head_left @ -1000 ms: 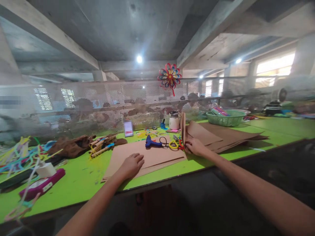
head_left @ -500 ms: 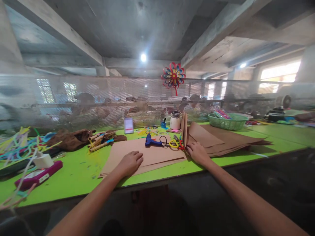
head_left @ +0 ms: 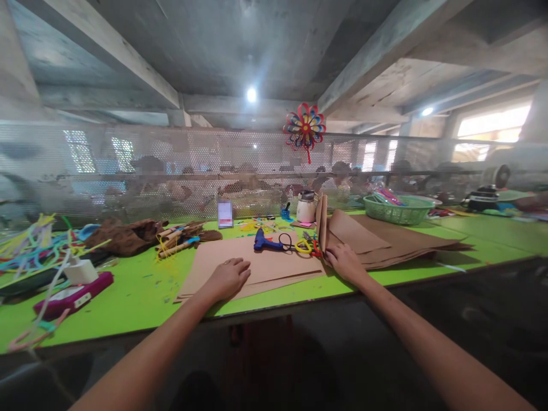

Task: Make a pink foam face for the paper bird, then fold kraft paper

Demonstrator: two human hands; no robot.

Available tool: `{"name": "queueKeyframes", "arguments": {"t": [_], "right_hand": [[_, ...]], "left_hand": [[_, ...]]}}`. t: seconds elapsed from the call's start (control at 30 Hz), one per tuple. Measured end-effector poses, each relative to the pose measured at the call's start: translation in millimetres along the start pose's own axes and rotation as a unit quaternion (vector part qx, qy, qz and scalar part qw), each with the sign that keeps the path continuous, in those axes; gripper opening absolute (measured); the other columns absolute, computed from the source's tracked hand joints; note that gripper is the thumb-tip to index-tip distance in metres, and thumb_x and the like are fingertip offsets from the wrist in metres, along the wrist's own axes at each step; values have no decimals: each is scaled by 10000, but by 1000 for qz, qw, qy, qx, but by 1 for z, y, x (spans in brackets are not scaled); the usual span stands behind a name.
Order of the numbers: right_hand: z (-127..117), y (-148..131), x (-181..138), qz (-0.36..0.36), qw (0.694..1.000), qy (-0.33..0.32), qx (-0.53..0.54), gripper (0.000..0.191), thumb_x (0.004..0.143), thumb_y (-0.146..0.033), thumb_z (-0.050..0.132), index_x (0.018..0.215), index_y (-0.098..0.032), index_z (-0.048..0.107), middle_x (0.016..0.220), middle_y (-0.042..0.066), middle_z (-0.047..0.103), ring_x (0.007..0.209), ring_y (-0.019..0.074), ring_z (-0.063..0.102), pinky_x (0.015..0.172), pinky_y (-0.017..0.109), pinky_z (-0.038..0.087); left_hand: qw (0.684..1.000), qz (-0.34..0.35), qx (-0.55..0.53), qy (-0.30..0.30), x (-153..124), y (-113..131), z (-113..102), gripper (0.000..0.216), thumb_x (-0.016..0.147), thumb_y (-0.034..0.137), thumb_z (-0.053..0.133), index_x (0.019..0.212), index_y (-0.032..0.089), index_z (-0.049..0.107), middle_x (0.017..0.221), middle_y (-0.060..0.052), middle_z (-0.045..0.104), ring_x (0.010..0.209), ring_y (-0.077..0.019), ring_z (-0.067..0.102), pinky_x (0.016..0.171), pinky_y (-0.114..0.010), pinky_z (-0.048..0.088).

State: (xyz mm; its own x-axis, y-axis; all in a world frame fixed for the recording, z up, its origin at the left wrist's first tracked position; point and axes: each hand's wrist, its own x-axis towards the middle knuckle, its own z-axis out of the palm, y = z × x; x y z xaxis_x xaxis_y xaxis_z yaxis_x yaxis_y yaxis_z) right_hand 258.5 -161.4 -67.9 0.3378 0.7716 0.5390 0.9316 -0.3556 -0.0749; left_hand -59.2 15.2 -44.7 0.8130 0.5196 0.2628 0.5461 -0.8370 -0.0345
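Note:
My left hand (head_left: 231, 278) lies palm down on flat brown paper sheets (head_left: 265, 268) near the table's front edge, fingers loosely spread. At the right, my right hand (head_left: 346, 262) has its fingers closed at the lower edge of folded brown paper (head_left: 322, 222), part of which stands upright; the fingertips are partly hidden. A loose flap (head_left: 357, 231) rises just behind that hand. Between the hands, a blue glue gun (head_left: 268, 242) rests on the flat sheets, with yellow-handled scissors (head_left: 303, 246) beside the upright paper.
Larger brown sheets (head_left: 402, 242) spread rightward, below a green basket (head_left: 396, 211). A jar (head_left: 306, 208) and a phone (head_left: 225, 214) stand farther back. Leftward are rolled brown pieces (head_left: 182, 238), a purple power strip (head_left: 75, 295) and coloured strips (head_left: 32, 251). A mesh screen (head_left: 180, 171) backs the table.
The view has shifted slightly. Both hands stay in nearly the same places on the paper.

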Motion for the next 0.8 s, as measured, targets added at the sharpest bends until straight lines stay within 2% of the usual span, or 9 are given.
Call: {"name": "queueKeyframes", "arguments": {"t": [0.53, 0.8], "right_hand": [[11, 10, 0, -15, 999, 6, 32, 352, 912, -302, 399, 1003, -132, 693, 969, 120, 673, 896, 230, 547, 813, 305, 366], [10, 11, 1, -2, 998, 15, 57, 330, 898, -269, 403, 908, -148, 710, 947, 90, 701, 905, 209, 573, 829, 285, 381]], "left_hand": [[1000, 15, 8, -2, -4, 4, 0, 461, 936, 370, 275, 1220, 159, 570, 1276, -111, 559, 1206, -240, 475, 1028, -357, 313], [1000, 10, 4, -1, -5, 3, 0, 461, 938, 384, 263, 1210, 174, 570, 1281, -108, 555, 1195, -246, 484, 1016, -366, 327]]}}
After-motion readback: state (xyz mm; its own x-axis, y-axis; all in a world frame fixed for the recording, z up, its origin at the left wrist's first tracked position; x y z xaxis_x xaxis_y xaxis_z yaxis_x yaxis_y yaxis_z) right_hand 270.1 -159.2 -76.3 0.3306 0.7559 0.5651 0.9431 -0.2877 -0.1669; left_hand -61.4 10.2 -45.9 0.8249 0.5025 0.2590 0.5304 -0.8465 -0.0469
